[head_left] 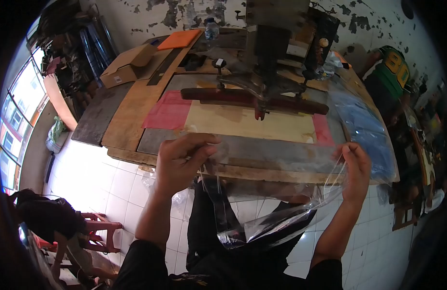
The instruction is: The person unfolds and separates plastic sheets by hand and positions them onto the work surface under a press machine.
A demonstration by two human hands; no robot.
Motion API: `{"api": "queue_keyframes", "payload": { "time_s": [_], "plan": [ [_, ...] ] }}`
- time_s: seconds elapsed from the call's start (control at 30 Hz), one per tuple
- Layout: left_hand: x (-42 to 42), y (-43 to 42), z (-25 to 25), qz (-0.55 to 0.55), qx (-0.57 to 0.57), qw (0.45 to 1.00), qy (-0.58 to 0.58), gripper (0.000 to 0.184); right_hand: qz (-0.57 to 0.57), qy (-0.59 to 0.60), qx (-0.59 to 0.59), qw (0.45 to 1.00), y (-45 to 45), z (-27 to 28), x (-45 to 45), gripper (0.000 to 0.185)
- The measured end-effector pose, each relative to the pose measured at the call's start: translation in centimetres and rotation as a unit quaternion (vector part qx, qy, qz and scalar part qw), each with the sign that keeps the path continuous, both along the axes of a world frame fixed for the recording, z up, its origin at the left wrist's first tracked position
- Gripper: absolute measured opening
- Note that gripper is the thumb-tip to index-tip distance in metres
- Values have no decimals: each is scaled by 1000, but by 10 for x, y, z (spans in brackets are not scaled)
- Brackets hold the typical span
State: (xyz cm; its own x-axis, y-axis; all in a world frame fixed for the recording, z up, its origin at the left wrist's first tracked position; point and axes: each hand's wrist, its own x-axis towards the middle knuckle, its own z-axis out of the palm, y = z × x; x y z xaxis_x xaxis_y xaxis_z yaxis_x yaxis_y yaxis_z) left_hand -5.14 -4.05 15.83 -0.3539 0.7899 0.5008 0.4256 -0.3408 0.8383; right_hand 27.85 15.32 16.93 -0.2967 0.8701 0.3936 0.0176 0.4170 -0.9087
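- Head view: the clear plastic sheet (262, 232) is hanging between both hands, sagging over the lap, its long axis running left to right along the near edge of the wooden table (122, 113)
- The left hand (182, 157) is pinching the sheet's upper left part, thumb and fingers nearly closed
- The right hand (356, 164) is pinching the upper right part, fingers curling in; neither hand is being the nearer, as both are gripping it
- Beyond the hands, the pale yellow panel (247, 121) is lying on the table, stretching the same way, with pink patches (167, 111) flanking it
- The dark red bar (301, 105) is crossing over the panel's far side, crowding the space there
- Blue-tinted film (366, 130) is lying on the table near the right hand
- A cardboard box (127, 65) is resting farther back, leftward
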Motion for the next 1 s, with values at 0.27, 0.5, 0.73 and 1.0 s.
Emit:
{"api": "queue_keyframes", "payload": {
  "time_s": [0.27, 0.5, 0.73, 1.0],
  "plan": [
    [11, 4, 9, -60, -50, 996, 37, 29, -59, 94, -48, 993, 10, -14, 4, 21],
    [4, 5, 8, -62, -61, 996, -35, 34, 19, 52, -35, 998, 18, -10, 11, 20],
    [-4, 1, 7, -34, -33, 999, -20, 38, 67, 26, -69, 995, 26, -5, 12, 17],
    [-21, -2, 17, 1, -119, 989, -86, 29, 103, -58, -41, 992, 16, 11, 10, 18]
  ]
}}
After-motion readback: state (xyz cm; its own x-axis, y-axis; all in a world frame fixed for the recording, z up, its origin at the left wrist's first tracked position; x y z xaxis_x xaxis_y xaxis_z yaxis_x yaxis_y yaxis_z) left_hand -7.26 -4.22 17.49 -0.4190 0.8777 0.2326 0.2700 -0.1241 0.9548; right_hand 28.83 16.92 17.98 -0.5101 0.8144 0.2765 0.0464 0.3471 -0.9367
